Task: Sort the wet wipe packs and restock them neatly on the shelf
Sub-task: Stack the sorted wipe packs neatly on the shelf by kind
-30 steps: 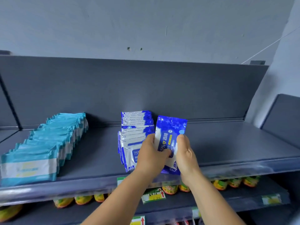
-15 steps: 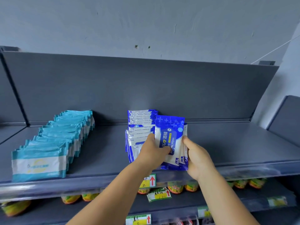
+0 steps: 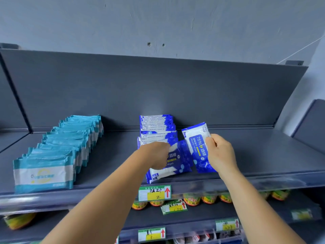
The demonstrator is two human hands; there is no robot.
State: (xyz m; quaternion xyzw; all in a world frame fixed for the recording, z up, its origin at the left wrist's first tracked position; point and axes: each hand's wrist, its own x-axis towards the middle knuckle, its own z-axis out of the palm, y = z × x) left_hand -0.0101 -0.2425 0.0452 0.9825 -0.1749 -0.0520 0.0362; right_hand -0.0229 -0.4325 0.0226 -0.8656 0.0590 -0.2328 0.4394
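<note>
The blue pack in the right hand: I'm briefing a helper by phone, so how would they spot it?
On the grey shelf, find the blue row in the middle, right of the teal row. Just right of it, the right hand holds one blue pack. Unlike its neighbours, it is tilted, apart from the row, its "75%" label facing out.

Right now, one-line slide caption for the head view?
Right hand holds a blue alcohol wipe pack beside the blue row; left hand steadies its front pack.
</note>
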